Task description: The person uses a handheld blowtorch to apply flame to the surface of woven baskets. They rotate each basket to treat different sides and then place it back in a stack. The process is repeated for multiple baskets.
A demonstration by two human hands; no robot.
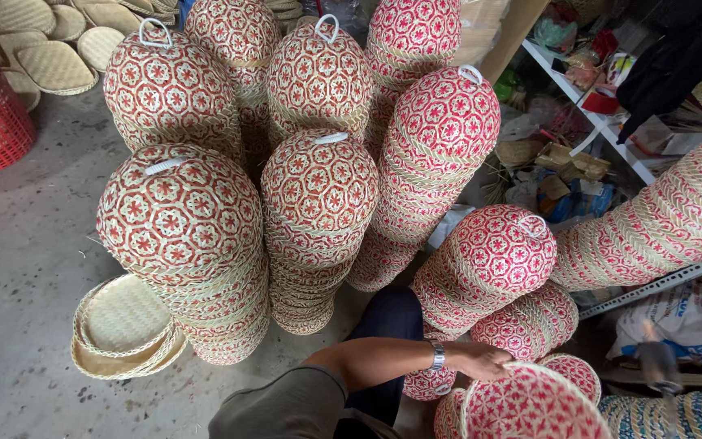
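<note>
The left hand (481,362) rests on the rim of a red-and-cream woven cover (530,402) cut off at the near edge; whether it grips cannot be told. The right hand is out of view. Near left, shallow plain trays (123,325) nest together.

At the lower right of the frame a white woven sack (680,319) with blue print lies on its side under a metal shelf rail, bulging and creased. Right of centre, on the floor behind the stacks, sits a torn brown cardboard box (564,167) with flaps open, and just below it a crumpled blue plastic packet (591,199). At the upper right, on the white shelf (603,123), small packets crowd together: a red one (600,103), a white one with coloured print (623,65), and a greenish bag (554,34); details are too small to tell
</note>
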